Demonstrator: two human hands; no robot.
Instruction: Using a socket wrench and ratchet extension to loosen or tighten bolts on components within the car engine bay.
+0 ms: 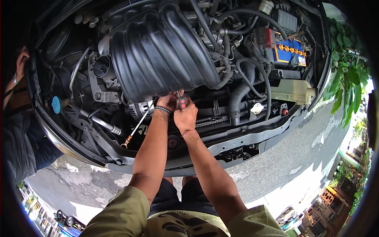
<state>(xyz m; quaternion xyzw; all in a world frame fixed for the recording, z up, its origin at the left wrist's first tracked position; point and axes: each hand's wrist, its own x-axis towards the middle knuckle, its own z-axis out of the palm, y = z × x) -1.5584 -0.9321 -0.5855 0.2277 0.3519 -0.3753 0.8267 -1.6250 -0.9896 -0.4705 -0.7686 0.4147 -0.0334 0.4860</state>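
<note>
Both my arms reach into an open car engine bay. My right hand (186, 117) is closed round the grey and red handle of a screwdriver (182, 103). Its shaft points away from me, toward the front edge of the ribbed black plastic intake manifold (158, 51). Right beside the shaft, my left hand (167, 103) has its fingers bent together under that edge. What they grip, if anything, is hidden. The screwdriver's tip cannot be made out.
Left of my arms stand a dipstick (136, 126) and a blue reservoir cap (56, 105). A blue battery (290, 52) sits at the far right, behind a coolant hose (239, 98). Another person's hand (23, 59) is at the car's left side. The metal front crossmember (237, 142) runs below my forearms.
</note>
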